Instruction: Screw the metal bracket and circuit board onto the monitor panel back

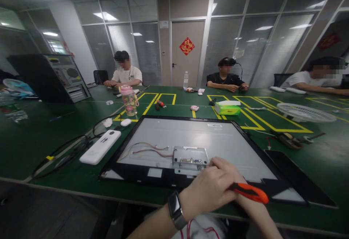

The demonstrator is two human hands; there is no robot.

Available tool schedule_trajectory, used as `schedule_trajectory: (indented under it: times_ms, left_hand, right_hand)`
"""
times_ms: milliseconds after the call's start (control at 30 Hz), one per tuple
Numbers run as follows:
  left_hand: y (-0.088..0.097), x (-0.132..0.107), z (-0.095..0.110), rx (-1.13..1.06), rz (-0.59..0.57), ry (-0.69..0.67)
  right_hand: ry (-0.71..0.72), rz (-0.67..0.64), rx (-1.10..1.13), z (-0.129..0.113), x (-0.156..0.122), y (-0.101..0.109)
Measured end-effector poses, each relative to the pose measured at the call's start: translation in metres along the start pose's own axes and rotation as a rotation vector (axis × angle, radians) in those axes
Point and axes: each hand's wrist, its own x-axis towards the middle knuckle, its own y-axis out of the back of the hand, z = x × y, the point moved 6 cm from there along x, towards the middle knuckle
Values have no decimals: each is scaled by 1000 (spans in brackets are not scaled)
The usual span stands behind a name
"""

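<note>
A flat monitor (191, 137) lies face down on the green table, its grey metal back bare inside a black frame. A small metal board housing (191, 158) sits near its front edge, with thin wires (147, 150) running left from it. My left hand (211, 190), a watch on its wrist, is closed on a black-and-orange-handled tool (251, 192), fingertips right beside the housing. My right hand (245, 205) lies under the left one. Only its wrist shows and its fingers are hidden.
A white power bank (100, 146) and black cables lie left of the monitor, a dark panel (297, 177) to its right. Further back are a pink bottle (129, 100), a green tissue box (227, 108), a white fan grille (307, 112) and a computer case (54, 77). Three people sit along the far side.
</note>
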Motion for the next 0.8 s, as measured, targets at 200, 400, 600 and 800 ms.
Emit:
schedule_trajectory:
  times_ms: [200, 400, 600, 800]
  left_hand:
    - [21, -3, -6, -189, 259, 55]
    - [41, -21, -44, -907, 747, 365]
    - [45, -11, -58, -1478, 719, 364]
    - [58, -14, -58, -1489, 846, 369]
  right_hand:
    - [-8, -82, 1, -3, 8, -5]
    - [8, -41, 2, -23, 7, 13]
    - [-24, -71, -16, -29, 9, 16]
    - [-24, -62, -20, -32, 10, 19]
